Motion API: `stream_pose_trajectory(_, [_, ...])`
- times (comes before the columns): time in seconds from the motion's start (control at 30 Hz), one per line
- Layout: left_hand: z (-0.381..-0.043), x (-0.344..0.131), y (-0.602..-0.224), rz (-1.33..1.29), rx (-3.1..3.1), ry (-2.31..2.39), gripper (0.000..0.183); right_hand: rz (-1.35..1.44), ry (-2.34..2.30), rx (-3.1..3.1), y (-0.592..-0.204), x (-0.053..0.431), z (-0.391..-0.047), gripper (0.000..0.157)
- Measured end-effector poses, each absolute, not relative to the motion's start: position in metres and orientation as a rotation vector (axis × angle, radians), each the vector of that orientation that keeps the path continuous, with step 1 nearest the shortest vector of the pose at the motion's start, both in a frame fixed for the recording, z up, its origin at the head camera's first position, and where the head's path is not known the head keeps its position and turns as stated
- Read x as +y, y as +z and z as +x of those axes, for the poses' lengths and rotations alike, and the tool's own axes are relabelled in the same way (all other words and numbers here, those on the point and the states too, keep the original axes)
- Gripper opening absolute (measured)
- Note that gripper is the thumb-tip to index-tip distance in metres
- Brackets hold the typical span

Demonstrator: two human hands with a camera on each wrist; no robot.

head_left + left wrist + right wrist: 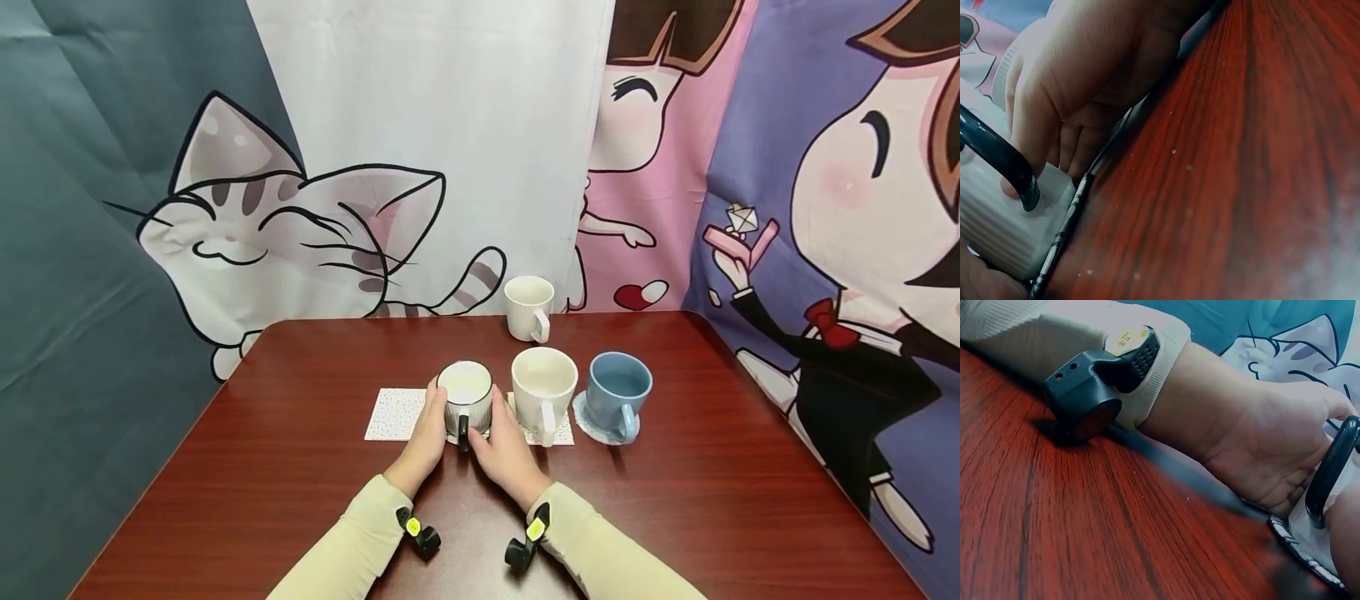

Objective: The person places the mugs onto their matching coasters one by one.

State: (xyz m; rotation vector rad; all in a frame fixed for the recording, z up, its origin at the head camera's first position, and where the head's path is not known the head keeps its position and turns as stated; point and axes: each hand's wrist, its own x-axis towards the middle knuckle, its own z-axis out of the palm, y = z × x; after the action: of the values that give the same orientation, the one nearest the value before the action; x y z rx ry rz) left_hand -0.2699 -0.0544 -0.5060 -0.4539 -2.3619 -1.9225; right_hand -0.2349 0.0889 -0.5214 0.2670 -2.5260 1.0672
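Observation:
A white ribbed mug (453, 415) with a dark rim and black handle (463, 433) stands at the table's middle, its handle toward me. From its left side my left hand (426, 437) holds it; my right hand (512, 457) holds the opposite side, thumb beside the handle. Beneath the mug, a coaster (1063, 234) with a black-and-white edge shows in the left wrist view. Just right of my right hand stands a larger cream ribbed mug (528, 400) on a speckled square coaster (564, 432). The far fingers are partly hidden behind the held mug.
A speckled square coaster (394, 413) lies left of the held mug. At the right, a blue mug (611, 407) sits on a round pale coaster (592, 429). Another cream mug (523, 312) stands at the back edge of the wooden table (315, 500), before a cartoon-printed cloth (465, 100).

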Motion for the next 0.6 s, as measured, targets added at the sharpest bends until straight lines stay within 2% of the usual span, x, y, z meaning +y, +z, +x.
stream_pose_trajectory(0.27, [-0.2712, -0.0531, -0.5047, -0.352, -2.399, -1.805, 0.046, 0.285, 0.968, -2.505, -0.5185, 0.0881, -0.2355, 0.077])
stream_pose_trajectory(0.6, [-0.2704, -0.0515, -0.5076, -0.347, -2.417, -1.704, 0.043, 0.262, 0.974, -2.525, -0.5172, 0.0872, -0.2319, 0.074])
